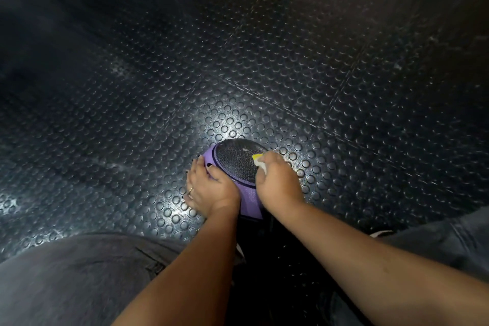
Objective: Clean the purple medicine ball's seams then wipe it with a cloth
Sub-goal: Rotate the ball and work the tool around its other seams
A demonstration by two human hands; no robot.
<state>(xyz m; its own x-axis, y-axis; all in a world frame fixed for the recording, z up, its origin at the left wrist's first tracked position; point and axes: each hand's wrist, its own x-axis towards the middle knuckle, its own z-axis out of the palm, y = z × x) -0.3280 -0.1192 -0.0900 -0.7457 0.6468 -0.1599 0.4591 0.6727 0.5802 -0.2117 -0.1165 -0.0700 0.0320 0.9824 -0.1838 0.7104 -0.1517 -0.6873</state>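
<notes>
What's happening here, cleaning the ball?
Yes. A person crouched over a purple medicine ball on the studded black floor is cleaning it. The left hand holds the ball's left side to steady it. The right hand grips a yellow-and-white piece, cloth or sponge, I cannot tell which, and presses it against the ball at the right edge of its dark textured panel.

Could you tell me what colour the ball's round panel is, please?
Dark grey, mesh-textured panel; head view.

Dark rubber floor (264, 74) of raised round studs — glossy under one bright pool of light, dim beyond.
</notes>
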